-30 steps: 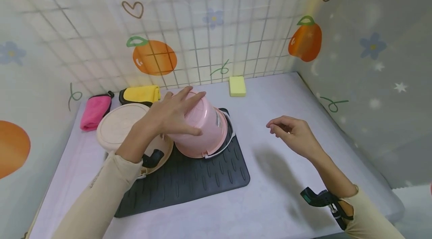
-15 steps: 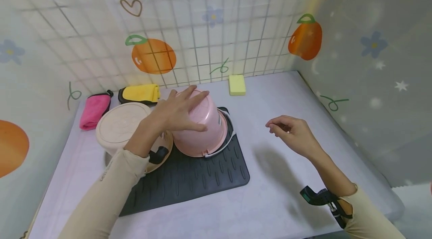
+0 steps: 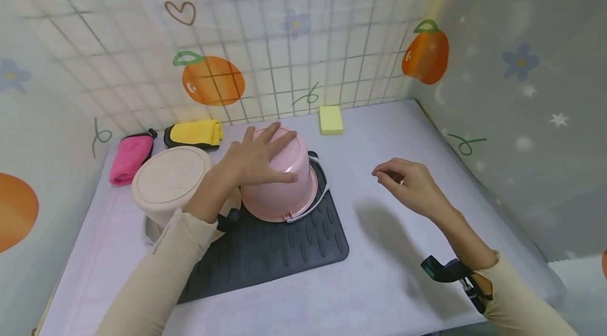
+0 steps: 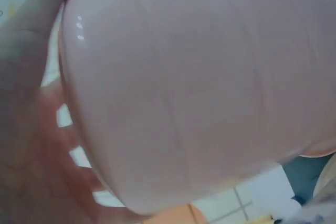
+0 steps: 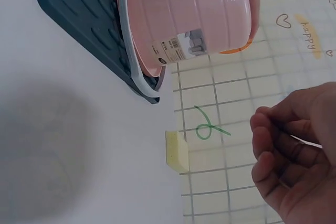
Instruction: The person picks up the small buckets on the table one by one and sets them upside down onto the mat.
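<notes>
An upturned pink bucket (image 3: 280, 196) stands on the dark ribbed mat (image 3: 265, 252), its white handle (image 3: 314, 211) lying around the rim on the right. My left hand (image 3: 253, 162) spans the bucket's base, thumb down the near side and fingers spread over the top; the left wrist view shows the pink wall (image 4: 189, 87) close up beside that hand. To the left sits an upturned beige bucket (image 3: 170, 175), partly hidden by my left arm. My right hand (image 3: 410, 188) hovers over the right side of the table with fingers loosely bent, holding nothing.
A pink folded cloth (image 3: 133, 158) and a yellow folded cloth (image 3: 194, 133) lie at the back left. Near the grid wall stands a pale yellow sponge (image 3: 331, 120). Curtains with printed fruit enclose the white table (image 3: 379, 125).
The pink bucket has tipped from a slight lean to nearly level on the mat, its base shifting right with my left hand. My right hand stays almost where it was.
</notes>
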Demonstrator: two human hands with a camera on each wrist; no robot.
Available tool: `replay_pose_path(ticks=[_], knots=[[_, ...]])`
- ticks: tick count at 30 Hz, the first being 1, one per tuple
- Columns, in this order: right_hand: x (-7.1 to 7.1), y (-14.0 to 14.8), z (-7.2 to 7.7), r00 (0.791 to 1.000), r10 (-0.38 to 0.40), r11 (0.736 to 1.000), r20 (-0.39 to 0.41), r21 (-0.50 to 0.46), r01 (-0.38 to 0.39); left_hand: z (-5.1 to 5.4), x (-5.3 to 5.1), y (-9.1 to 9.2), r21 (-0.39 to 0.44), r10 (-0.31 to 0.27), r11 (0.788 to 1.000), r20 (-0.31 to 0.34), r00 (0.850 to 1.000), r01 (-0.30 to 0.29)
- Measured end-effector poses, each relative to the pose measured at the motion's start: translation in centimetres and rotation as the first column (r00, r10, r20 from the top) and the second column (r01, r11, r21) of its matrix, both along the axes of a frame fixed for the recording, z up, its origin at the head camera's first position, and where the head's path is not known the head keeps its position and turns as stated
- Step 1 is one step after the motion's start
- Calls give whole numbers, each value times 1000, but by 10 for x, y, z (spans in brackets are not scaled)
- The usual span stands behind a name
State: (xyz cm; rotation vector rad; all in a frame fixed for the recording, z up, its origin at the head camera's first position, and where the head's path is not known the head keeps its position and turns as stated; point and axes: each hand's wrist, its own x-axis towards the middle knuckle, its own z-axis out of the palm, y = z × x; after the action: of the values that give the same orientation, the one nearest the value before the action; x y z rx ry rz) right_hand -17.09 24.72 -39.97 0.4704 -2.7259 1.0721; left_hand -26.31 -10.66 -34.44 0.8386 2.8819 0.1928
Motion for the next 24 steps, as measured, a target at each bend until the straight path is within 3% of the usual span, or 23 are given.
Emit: replay_pose_path(ticks=[4,7,10,14,17,24], knots=[[-2,2,1,998,27,999,-51,48,-24,1,7,-14,43,31,999,-151,988,-25],[-5,4,2,994,49,995,-99,95,-40,6,16,-32,139,72,989,-236,969,-40],[-7,7,3,989,55,990,-138,134,-37,8,25,-53,254,98,967,-306,947,-18],[-11,11,6,985,56,983,-165,179,-26,8,39,-82,373,147,928,-399,905,14],[-13,14,10,982,59,978,-177,208,-22,7,50,-100,449,226,893,-405,886,-22],[-15,21,22,986,69,958,-155,285,-23,0,68,-135,569,398,808,-337,853,-153]])
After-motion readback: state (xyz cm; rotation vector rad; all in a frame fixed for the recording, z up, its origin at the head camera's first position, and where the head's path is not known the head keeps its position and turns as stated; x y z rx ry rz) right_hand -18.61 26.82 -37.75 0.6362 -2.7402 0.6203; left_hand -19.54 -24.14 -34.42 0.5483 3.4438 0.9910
